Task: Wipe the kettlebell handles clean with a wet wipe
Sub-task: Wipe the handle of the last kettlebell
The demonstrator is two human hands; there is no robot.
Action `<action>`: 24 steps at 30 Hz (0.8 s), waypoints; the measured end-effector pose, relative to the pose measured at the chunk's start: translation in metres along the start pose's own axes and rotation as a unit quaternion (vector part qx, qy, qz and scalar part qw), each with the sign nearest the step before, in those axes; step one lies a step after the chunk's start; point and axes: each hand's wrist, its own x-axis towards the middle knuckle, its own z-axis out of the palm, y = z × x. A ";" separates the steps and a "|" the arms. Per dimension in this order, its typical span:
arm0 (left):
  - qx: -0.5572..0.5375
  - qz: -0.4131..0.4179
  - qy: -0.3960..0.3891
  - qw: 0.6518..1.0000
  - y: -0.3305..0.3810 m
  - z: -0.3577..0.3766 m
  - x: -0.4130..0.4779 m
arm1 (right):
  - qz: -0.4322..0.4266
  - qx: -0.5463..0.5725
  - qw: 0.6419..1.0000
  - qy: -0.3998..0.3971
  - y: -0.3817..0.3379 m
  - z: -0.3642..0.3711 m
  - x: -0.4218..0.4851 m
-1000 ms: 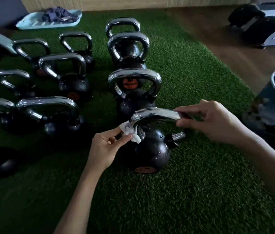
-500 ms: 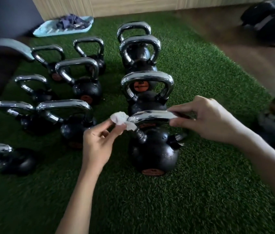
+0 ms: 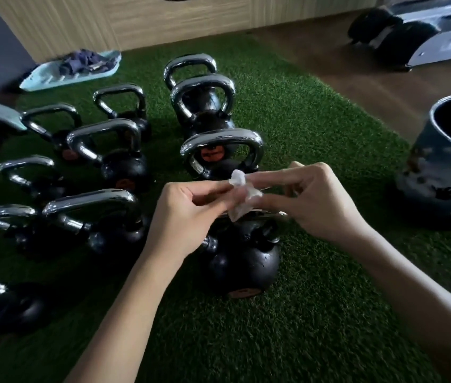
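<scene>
While the wet wipe [image 3: 242, 196] is pinched by left hand [image 3: 188, 214] and right hand [image 3: 321, 201], the kettlebell [image 3: 242, 261] handle just beneath is largely hidden, with only slivers seen.

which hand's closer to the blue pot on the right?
Right. The right hand is just left of the blue pot, turf between them; the left hand is farther left, across the wet wipe both hands pinch.

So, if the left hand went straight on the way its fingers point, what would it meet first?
Probably the right hand, whose fingers hold the other side of the wipe that the left hand pinches; depth is hard to judge.
</scene>
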 end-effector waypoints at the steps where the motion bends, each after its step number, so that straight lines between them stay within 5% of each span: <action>1: 0.016 -0.004 -0.002 1.000 0.003 0.001 0.003 | 0.010 0.037 0.999 0.021 0.002 0.001 -0.004; 11: 0.223 0.032 -0.146 0.963 0.025 -0.001 0.027 | 0.112 0.179 0.972 0.099 0.016 0.005 -0.028; 13: 0.338 0.072 -0.184 0.920 0.029 -0.011 0.032 | 0.119 0.173 0.969 0.131 0.016 0.003 -0.030; 16: 0.520 0.167 -0.223 0.807 0.033 -0.020 0.041 | 0.133 0.138 0.964 0.185 0.020 -0.004 -0.040; 19: 0.564 0.215 -0.251 0.757 0.027 -0.026 0.055 | 0.149 0.113 0.958 0.219 0.028 -0.007 -0.051; 21: 0.570 0.238 -0.254 0.744 0.020 -0.029 0.062 | 0.160 0.106 0.951 0.244 0.033 -0.006 -0.056; 24: 0.532 0.277 -0.212 0.772 0.013 -0.026 0.062 | 0.183 0.098 0.934 0.291 0.041 -0.001 -0.062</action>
